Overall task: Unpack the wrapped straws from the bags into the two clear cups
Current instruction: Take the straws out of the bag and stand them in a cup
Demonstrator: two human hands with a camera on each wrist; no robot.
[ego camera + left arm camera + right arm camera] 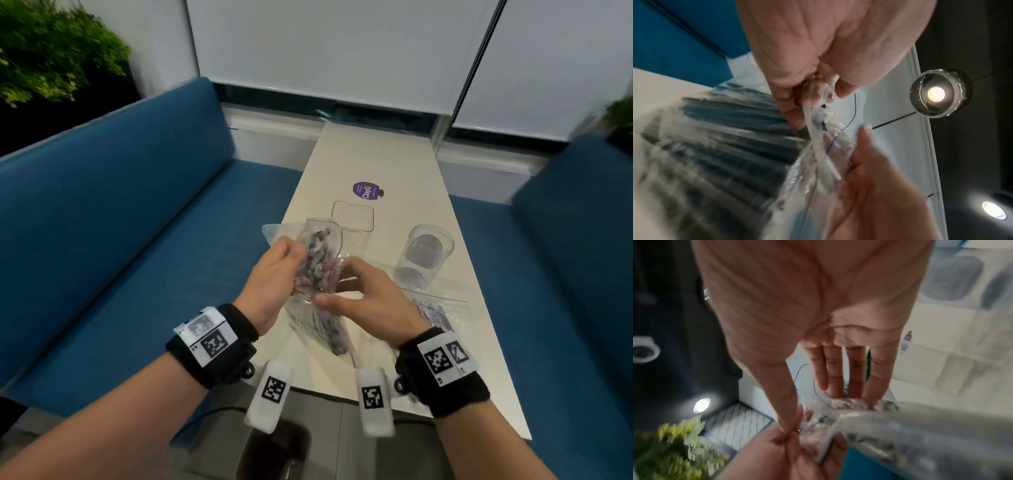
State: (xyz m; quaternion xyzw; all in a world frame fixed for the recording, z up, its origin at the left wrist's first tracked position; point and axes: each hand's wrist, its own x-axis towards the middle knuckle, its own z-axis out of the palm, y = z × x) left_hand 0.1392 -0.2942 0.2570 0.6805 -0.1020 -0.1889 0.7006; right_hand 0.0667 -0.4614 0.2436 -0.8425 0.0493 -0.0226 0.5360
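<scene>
My left hand [291, 260] grips what looks like a clear cup [320, 240] tipped on its side, with the ends of black-and-white wrapped straws [317, 257] inside it. A clear zip bag [325, 329] with more straws hangs from it towards me. My right hand [342, 287] holds this bag near its mouth, thumb under and fingers over. In the left wrist view the left hand [818, 91] pinches clear plastic above the blurred bag [725, 129]. A second clear cup [424, 253] stands upright and empty at the right. Another bag of straws [435, 311] lies flat beside my right wrist.
The narrow white table [376, 164] carries a round purple sticker [368, 191] and a drawn rounded rectangle [352, 216]. Blue sofa seats [120, 222] flank it on both sides. A green plant [51, 51] stands at the far left.
</scene>
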